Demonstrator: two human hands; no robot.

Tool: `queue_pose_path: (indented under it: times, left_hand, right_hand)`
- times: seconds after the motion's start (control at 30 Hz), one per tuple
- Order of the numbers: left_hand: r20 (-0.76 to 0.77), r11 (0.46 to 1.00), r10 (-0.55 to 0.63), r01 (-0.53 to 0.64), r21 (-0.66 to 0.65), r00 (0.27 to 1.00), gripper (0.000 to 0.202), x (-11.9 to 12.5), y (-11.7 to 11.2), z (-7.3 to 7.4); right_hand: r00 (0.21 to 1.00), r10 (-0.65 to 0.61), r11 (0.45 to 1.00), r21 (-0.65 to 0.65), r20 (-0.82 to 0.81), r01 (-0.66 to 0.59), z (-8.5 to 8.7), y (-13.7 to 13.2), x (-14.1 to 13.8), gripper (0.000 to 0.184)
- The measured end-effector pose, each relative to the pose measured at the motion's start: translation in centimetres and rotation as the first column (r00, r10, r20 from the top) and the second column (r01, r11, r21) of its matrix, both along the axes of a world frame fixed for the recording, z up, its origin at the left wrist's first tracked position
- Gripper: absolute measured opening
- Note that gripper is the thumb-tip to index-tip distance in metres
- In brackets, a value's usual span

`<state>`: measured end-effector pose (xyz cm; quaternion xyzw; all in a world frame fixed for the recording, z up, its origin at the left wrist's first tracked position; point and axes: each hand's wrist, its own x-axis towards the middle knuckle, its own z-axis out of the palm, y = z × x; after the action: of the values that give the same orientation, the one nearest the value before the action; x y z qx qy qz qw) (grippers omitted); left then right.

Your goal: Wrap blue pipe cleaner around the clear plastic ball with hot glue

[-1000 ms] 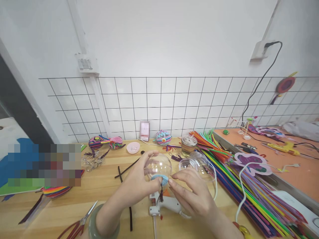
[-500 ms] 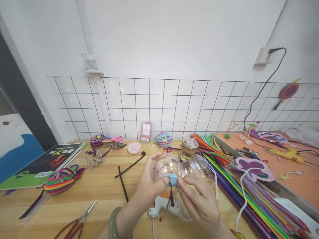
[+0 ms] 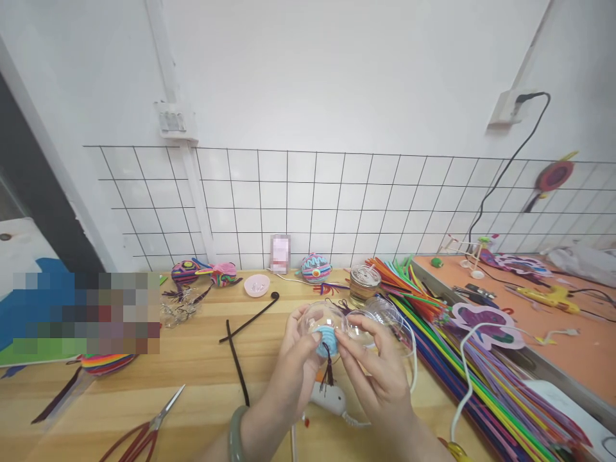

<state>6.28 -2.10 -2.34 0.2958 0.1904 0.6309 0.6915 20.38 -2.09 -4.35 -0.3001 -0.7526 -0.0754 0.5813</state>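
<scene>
My left hand (image 3: 293,372) is closed round a clear plastic ball (image 3: 323,319) held just above the wooden table (image 3: 192,378). A light blue coil of pipe cleaner (image 3: 326,340) sits on the ball's near side, with a dark tassel (image 3: 328,373) hanging from it. My right hand (image 3: 380,372) pinches the blue coil with thumb and fingertips. A white glue gun (image 3: 332,401) lies on the table right below both hands. More clear half-shells (image 3: 385,314) rest just behind my right hand.
Red-handled scissors (image 3: 144,433) lie front left. Black pipe cleaners (image 3: 238,350) cross the table's middle. A big fan of coloured pipe cleaners (image 3: 471,366) fills the right. A glass jar (image 3: 364,283), pink dish (image 3: 256,285) and decorated balls (image 3: 315,267) line the back.
The ball has turned so the blue coil faces me more squarely. My right fingers have moved up onto the coil. Both hands sit slightly further right and lower in view.
</scene>
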Motion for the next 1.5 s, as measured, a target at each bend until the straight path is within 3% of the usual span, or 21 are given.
queue_pose_path:
  times: [0.3, 0.5, 0.73, 0.93, 1.07, 1.13, 1.2, 1.3, 1.5]
  left_hand:
    - [0.150, 0.991, -0.010, 0.029, -0.127, 0.989, 0.032, 0.4, 0.0, 0.2]
    - [0.183, 0.990, -0.107, 0.122, -0.073, 0.977, 0.032, 0.4, 0.1, 0.3]
    - [0.129, 0.987, -0.147, 0.154, -0.045, 0.981, 0.051, 0.5, -0.2, 0.9]
    - [0.118, 0.981, -0.181, 0.188, -0.047, 0.976, 0.061, 0.6, -0.5, 0.9]
    - [0.078, 0.976, -0.215, 0.217, -0.023, 0.973, 0.057, 0.3, 0.0, 0.5]
    - [-0.002, 0.973, -0.219, 0.218, -0.075, 0.976, 0.051, -0.3, 0.6, 0.3]
    - [-0.146, 0.979, -0.142, 0.118, -0.165, 0.979, 0.040, -1.4, 1.4, 0.3]
    - [-0.286, 0.973, 0.114, -0.165, -0.161, 0.951, 0.041, -3.4, 2.9, 0.4]
    - [-0.368, 0.955, 0.212, -0.272, -0.120, 0.905, 0.041, -6.1, 4.6, 0.9]
  right_hand:
    - [0.994, 0.039, 0.994, -0.107, 0.107, -0.027, -0.9, 0.8, 0.1, 0.046]
    - [0.996, 0.043, 0.984, -0.177, 0.084, -0.028, -0.6, 0.8, 0.6, 0.044]
    - [0.991, 0.084, 0.973, -0.225, 0.101, -0.059, -0.5, 1.0, 0.8, 0.046]
    - [0.995, 0.099, 0.967, -0.240, 0.030, -0.089, -0.9, 1.6, 0.9, 0.045]
    - [0.989, 0.125, 0.940, -0.309, -0.080, -0.144, -1.3, 2.2, 1.3, 0.047]
    - [0.972, 0.153, 0.915, -0.345, -0.180, -0.208, -1.5, 2.6, 1.5, 0.048]
    - [0.944, 0.171, 0.888, -0.371, -0.282, -0.271, -1.8, 2.9, 1.6, 0.049]
    - [0.924, 0.148, 0.860, -0.416, -0.353, -0.296, -2.1, 3.2, 1.6, 0.050]
    - [0.946, 0.119, 0.851, -0.460, -0.301, -0.254, -2.6, 3.4, 1.5, 0.050]
